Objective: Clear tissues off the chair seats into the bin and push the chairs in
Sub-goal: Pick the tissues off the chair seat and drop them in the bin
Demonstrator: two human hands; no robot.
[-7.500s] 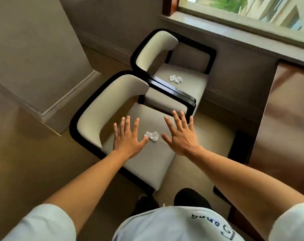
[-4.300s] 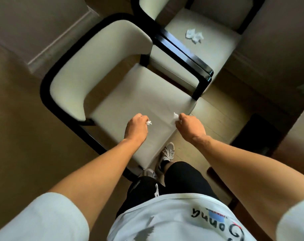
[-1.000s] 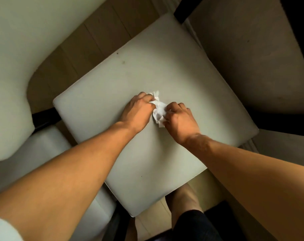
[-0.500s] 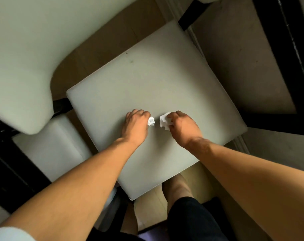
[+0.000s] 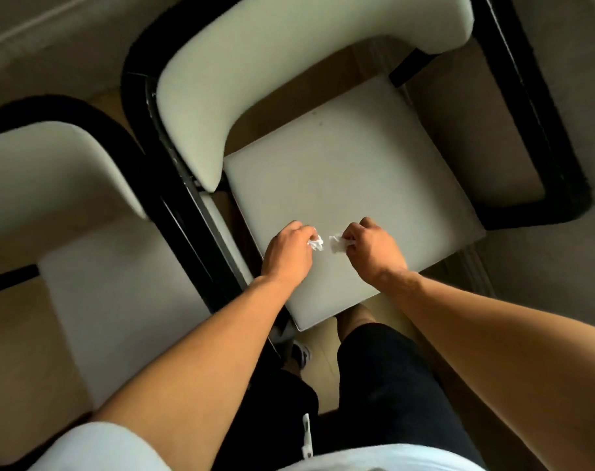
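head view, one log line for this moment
left hand: shut on tissue | right hand: shut on second tissue | seat: bare | bin: unseen

The scene was viewed from a single head-worn camera, aimed steeply downward and close over a chair seat (image 5: 343,185); a second chair (image 5: 119,294) was framed at left.

Both tissue wads mostly hidden inside the closed hands, only white scraps (image 5: 316,243) poking out. Left chair (image 5: 95,266) cut off by frame edge. Fingertips curled under, out of sight.
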